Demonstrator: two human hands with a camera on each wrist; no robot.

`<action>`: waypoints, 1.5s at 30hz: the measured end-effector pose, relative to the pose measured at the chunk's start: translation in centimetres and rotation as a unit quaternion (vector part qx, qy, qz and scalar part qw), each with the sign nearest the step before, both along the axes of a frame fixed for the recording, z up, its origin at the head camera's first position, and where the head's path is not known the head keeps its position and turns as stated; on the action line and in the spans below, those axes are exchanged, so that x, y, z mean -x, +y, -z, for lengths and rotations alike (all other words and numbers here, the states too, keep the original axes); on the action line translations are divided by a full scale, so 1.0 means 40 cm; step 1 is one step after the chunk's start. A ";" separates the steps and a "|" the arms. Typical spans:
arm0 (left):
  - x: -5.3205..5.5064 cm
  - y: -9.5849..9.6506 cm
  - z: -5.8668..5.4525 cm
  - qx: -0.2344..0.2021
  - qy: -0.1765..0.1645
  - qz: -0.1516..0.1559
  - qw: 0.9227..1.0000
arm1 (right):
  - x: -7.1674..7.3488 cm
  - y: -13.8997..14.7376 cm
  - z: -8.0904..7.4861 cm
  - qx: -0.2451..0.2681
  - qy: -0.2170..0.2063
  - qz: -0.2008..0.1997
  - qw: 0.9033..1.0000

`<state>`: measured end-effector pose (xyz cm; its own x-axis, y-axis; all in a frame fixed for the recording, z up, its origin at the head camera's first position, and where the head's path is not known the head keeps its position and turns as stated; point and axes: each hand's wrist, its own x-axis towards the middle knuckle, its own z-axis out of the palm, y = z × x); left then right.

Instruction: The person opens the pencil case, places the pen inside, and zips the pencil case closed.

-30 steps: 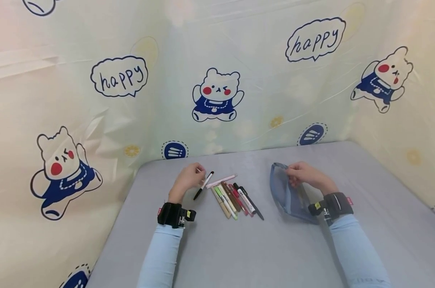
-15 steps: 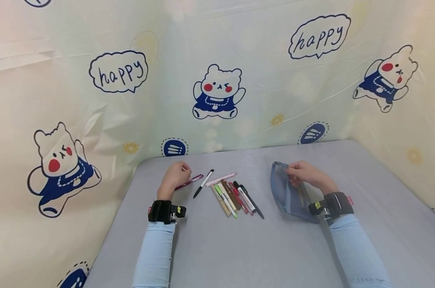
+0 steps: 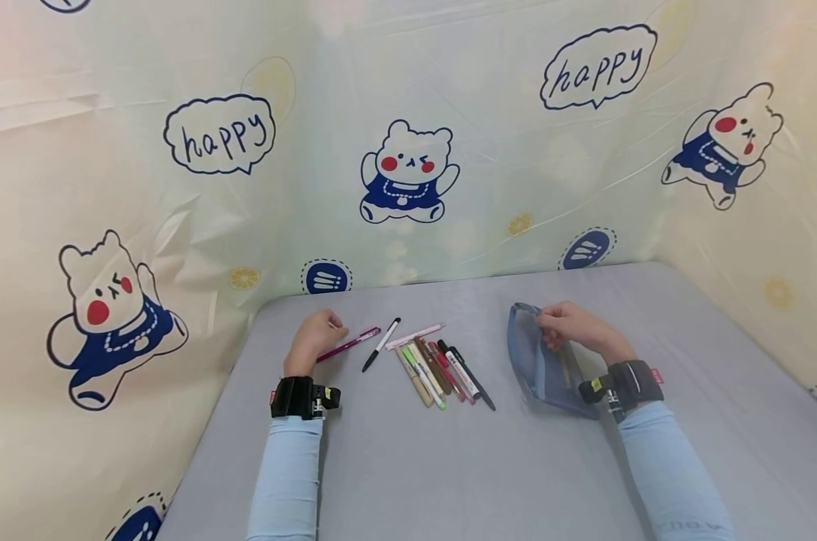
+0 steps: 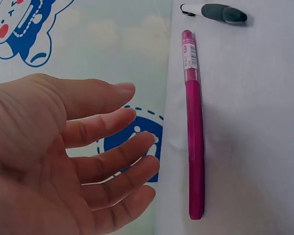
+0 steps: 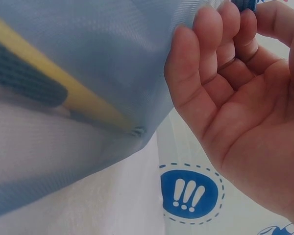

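My left hand (image 3: 313,338) hovers at the left of the table, fingers loosely bent and holding nothing. In the left wrist view, a magenta pen (image 4: 196,147) lies on the cloth just beyond the fingertips, apart from them. Beside it is a white pen with a dark grip (image 3: 382,344). My right hand (image 3: 573,327) pinches the upper edge of a blue mesh pouch (image 3: 550,379) between thumb and fingers. Through the mesh, the right wrist view shows a yellow stick-like thing (image 5: 83,95) and a dark one (image 5: 24,73) inside.
A pink pen (image 3: 415,336) lies behind a row of several pens and markers (image 3: 430,370) in the middle of the grey-covered table (image 3: 449,473). A printed curtain (image 3: 489,165) hangs along the back and sides.
My left hand has moved left, away from the white pen. The magenta pen, not visible one second ago, now shows on the table. My right hand and the pouch have stayed put.
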<state>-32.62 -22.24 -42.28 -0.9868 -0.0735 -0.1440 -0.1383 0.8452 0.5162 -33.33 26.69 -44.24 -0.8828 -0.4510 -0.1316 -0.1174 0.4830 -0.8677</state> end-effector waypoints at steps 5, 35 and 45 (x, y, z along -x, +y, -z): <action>0.002 0.003 0.005 0.007 -0.004 0.006 1.000 | 0.001 -0.001 -0.003 -0.006 0.001 0.004 1.000; -0.001 0.050 0.073 0.049 -0.023 0.008 0.999 | -0.012 -0.009 -0.007 -0.006 -0.003 0.005 1.000; 0.025 0.084 0.043 -0.032 -0.060 0.042 0.997 | -0.012 -0.006 -0.001 0.002 0.010 0.002 1.000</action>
<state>-33.64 -18.86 -44.00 -0.9647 0.0219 -0.2625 -0.1318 0.8227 0.5531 -32.86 26.46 -44.19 -0.8871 -0.4479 -0.1119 -0.1328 0.4796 -0.8674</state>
